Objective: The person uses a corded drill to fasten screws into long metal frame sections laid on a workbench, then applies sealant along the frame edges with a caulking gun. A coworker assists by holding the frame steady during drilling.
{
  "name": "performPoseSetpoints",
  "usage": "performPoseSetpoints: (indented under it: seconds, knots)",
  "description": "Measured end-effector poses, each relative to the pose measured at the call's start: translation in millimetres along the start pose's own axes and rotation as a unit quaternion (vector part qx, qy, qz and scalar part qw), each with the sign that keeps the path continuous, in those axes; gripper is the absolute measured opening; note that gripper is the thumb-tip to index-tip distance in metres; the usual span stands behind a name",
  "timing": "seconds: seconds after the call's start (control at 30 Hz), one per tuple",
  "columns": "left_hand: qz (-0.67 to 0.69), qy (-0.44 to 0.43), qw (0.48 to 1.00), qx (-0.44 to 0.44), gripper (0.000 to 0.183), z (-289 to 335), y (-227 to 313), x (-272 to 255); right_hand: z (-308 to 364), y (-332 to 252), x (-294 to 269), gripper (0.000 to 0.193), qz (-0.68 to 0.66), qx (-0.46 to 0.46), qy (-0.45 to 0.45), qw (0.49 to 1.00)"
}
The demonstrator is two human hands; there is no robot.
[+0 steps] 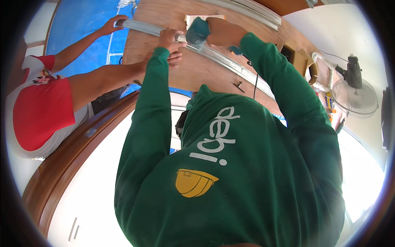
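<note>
the power tool (198, 31) is teal, the metal rails (230, 64) silvery, the tabletop (164, 12) brown, the sleeves (154, 94) dark green.

At eleven o'clock, the left hand (168, 39) rests against the metal profiles (224, 60) on the counter (183, 76); near twelve, the right hand (223, 33) grips a teal object (198, 31), perhaps a power tool. Past ten, a co-worker's hand (110, 26) holds one profile's end; a fan (354, 97) stands near three.

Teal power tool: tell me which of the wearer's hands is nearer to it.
Right. The right hand grips the teal power tool; the left hand is to the tool's left, at the metal rail.
</note>
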State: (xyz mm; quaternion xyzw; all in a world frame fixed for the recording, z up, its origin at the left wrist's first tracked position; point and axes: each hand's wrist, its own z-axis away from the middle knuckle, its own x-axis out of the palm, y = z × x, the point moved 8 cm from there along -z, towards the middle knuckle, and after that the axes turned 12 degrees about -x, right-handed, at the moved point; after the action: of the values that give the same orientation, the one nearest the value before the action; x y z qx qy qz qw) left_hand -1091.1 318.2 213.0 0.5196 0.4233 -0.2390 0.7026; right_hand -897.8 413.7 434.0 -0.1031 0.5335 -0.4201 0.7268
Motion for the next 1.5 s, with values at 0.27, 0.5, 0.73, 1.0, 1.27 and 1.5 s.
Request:
performPoseSetpoints:
  seconds: [0.27, 0.5, 0.73, 1.0, 1.27, 1.5]
  knots:
    - [-0.117, -0.018, 0.991, 0.063, 0.065, -16.6, 17.6, -48.8, -27.0, -24.7, -6.7, 0.029, 0.075, -0.006, -0.074, 0.994]
    - [-0.078, -0.042, 0.995, 0.051, 0.064, -21.9, -5.1, -25.7, -77.4, -2.6, 20.8, 0.028, 0.125, -0.075, -0.061, 0.987]
    - [-0.034, -0.017, 0.996, 0.080, 0.059, -23.7, -7.8, -23.9, -54.6, -32.1, 1.0, 0.029, 0.133, -0.073, -0.037, 0.988]
    - [-0.024, 0.047, 0.993, 0.108, 0.062, -12.0, -2.0, -36.4, -57.2, -34.9, 1.6, 0.032, 0.136, -0.041, -0.061, 0.988]
    - [-0.016, -0.020, 0.998, 0.063, 0.068, -17.7, -14.7, -19.6, -44.1, -36.9, -9.4, 0.054, 0.096, -0.003, -0.076, 0.992]
    - [0.043, -0.019, 0.998, 0.047, 0.074, -27.0, -27.2, -9.4, -34.8, -12.6, 23.2, 0.051, 0.091, -0.047, -0.035, 0.994]
